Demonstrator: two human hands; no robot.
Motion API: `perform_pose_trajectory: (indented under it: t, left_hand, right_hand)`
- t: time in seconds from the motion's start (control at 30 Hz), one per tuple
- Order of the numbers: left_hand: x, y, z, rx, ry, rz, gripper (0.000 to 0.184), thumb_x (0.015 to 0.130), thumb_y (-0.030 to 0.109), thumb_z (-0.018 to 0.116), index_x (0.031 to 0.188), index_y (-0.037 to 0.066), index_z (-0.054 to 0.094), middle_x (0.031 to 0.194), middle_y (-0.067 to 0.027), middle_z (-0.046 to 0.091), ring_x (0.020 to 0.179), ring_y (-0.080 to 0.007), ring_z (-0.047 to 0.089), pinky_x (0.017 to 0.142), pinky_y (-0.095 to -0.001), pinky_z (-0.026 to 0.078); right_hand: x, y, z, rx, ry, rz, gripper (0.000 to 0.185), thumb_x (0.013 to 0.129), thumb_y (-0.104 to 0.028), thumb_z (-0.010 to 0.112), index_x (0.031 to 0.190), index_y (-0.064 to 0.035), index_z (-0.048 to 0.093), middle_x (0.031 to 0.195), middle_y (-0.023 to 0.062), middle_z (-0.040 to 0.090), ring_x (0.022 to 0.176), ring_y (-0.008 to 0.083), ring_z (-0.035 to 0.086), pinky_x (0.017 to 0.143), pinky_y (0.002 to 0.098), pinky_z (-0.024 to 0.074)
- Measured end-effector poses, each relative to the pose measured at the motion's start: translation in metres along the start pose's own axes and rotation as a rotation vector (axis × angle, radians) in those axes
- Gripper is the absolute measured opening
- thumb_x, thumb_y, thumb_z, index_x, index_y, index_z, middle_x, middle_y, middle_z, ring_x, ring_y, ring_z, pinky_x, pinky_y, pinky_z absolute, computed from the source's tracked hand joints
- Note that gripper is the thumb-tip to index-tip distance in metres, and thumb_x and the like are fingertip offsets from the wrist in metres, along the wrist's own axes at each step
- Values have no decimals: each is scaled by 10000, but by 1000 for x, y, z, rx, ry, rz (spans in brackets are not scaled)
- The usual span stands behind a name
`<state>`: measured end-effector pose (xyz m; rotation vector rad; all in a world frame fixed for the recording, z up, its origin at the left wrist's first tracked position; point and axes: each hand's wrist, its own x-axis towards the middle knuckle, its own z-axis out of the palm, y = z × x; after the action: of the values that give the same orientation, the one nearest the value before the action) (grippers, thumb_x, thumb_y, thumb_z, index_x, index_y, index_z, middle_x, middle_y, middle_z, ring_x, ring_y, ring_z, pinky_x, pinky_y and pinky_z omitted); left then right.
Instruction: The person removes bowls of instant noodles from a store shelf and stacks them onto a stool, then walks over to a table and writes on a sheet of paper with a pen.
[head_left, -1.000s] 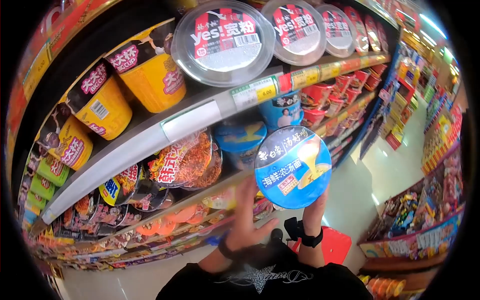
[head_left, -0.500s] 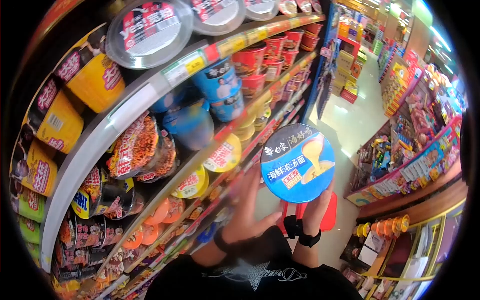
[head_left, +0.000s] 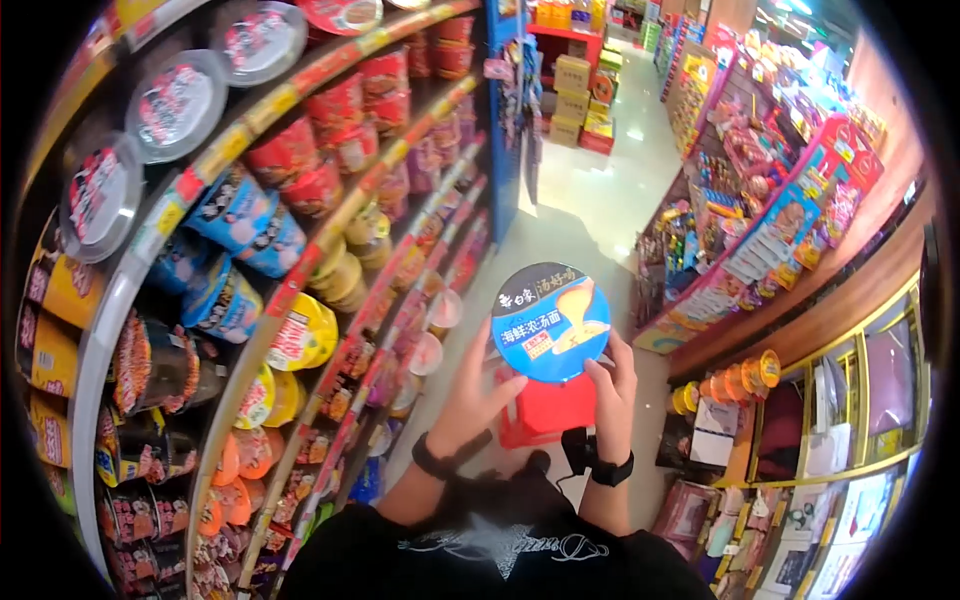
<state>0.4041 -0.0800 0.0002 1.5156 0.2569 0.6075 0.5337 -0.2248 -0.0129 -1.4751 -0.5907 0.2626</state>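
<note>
A blue instant noodle cup (head_left: 550, 325) is held in front of my chest, its round printed lid tipped up toward me. My left hand (head_left: 472, 388) closes on the cup's left side, thumb at the lower rim. On the other side my right hand (head_left: 615, 385) grips it, thumb against the lid's lower right edge. The body of the cup is mostly hidden under the lid. Below it, a red basket-like thing (head_left: 550, 408) shows near the floor.
On my left, curved shelves (head_left: 245, 140) hold noodle cups, among them blue cups (head_left: 245, 225) and red cups (head_left: 335, 110). A candy display (head_left: 740, 240) stands to the right across the aisle floor (head_left: 570, 215). Boxes (head_left: 570, 100) are stacked farther down the aisle.
My view has turned right, so the shelves have shifted left. The cup appears smaller and slightly lower, and my right hand now shows more fully on it. My left hand has come against its side.
</note>
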Motion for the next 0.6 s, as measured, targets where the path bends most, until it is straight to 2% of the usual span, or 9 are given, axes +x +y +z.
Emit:
perform_pose_trajectory:
  t: [0.03, 0.13, 0.17, 0.27, 0.3, 0.4, 0.43, 0.53, 0.6]
  left_hand:
    - [5, -16, 13, 45, -9, 20, 809, 808, 96, 634, 1451, 11, 150, 1406, -160, 343, 1276, -255, 382, 1040, -401, 322]
    - [16, -47, 51, 57, -23, -110, 728, 822, 62, 619, 1418, -27, 210, 1348, -156, 405, 1252, -229, 406, 1017, -348, 355]
    - [19, -61, 61, -20, -32, -188, 732, 846, 126, 628, 1431, -2, 207, 1363, -157, 406, 1247, -256, 414, 1028, -390, 344]
    - [24, -121, 82, -90, 14, -354, 673, 853, 109, 613, 1411, -11, 259, 1341, -153, 431, 1237, -246, 425, 1022, -367, 350]
    - [27, -130, 90, -159, 44, -473, 605, 867, 100, 581, 1391, -17, 303, 1326, -142, 451, 1223, -225, 435, 1016, -358, 349]
    - [25, -181, 99, -179, 35, -664, 608, 867, 154, 578, 1397, 13, 317, 1317, -117, 465, 1190, -200, 454, 973, -321, 371]
    - [27, -187, 104, -153, 15, -726, 603, 865, 176, 578, 1394, 25, 330, 1304, -109, 476, 1175, -192, 462, 960, -307, 372]
    - [24, -211, 116, -147, -24, -933, 580, 859, 229, 579, 1375, 60, 374, 1230, -78, 516, 1095, -159, 493, 893, -261, 382]
    - [21, -240, 118, -231, -8, -1071, 551, 853, 249, 579, 1351, 82, 412, 1134, -46, 553, 997, -124, 522, 816, -227, 397]
  right_hand:
    - [4, 10, -16, 6, 3, 76, 499, 815, -28, 554, 1300, 13, 444, 1191, 123, 483, 1063, 216, 518, 910, 332, 427]
    - [18, 58, -59, 78, -13, 214, 503, 812, -34, 558, 1298, 13, 440, 1193, 132, 495, 1071, 224, 522, 920, 336, 427]
    - [22, 77, -72, 88, -31, 196, 489, 812, -42, 560, 1283, 17, 444, 1190, 142, 519, 1084, 235, 522, 930, 350, 424]
    - [30, 126, -102, 18, -32, 296, 471, 814, -45, 559, 1267, 21, 450, 1196, 148, 535, 1091, 239, 523, 933, 357, 423]
    - [31, 141, -109, 23, -33, 367, 449, 813, -44, 559, 1246, 28, 462, 1181, 148, 550, 1084, 236, 530, 929, 351, 425]
    - [26, 200, -131, 20, -96, 501, 467, 838, -59, 554, 1284, 16, 439, 1178, 164, 553, 1040, 216, 548, 888, 318, 439]
    - [22, 215, -137, 23, -117, 564, 490, 843, -129, 562, 1304, -18, 438, 1156, 135, 574, 1038, 202, 551, 859, 318, 444]
    - [11, 248, -151, -11, -142, 847, 518, 838, -203, 566, 1319, -56, 442, 1125, 96, 585, 1019, 186, 558, 820, 310, 446]
    - [-1, 285, -156, -8, -176, 961, 526, 827, -207, 567, 1323, -83, 444, 1115, 85, 576, 1001, 178, 561, 808, 309, 446]
